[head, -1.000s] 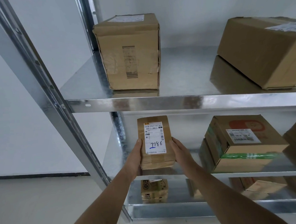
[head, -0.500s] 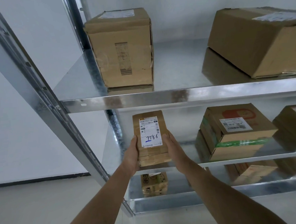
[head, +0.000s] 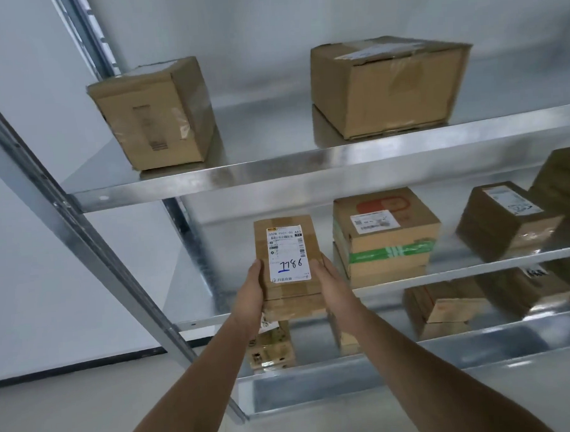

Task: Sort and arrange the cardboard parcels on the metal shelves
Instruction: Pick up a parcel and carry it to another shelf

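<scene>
A small flat cardboard parcel (head: 287, 245) with a white label marked 7786 sits at the left end of the middle metal shelf (head: 477, 263). My left hand (head: 253, 291) grips its left side and my right hand (head: 330, 281) grips its right side. The parcel's near end is at the shelf's front edge. To its right on the same shelf stands a box with green tape (head: 385, 235), then a darker box (head: 505, 220). The top shelf (head: 307, 168) carries a tall box (head: 154, 113) on the left and a wide box (head: 390, 84) on the right.
The lower shelf (head: 416, 357) holds several small parcels, among them a printed one (head: 272, 348) under my hands and a brown one (head: 443, 310). A slanted steel upright (head: 80, 233) runs down the left. A white wall and pale floor lie to the left.
The view has tilted and swung, so the shelves now slope. Both hands keep hold of the labelled parcel at the left end of the middle shelf.
</scene>
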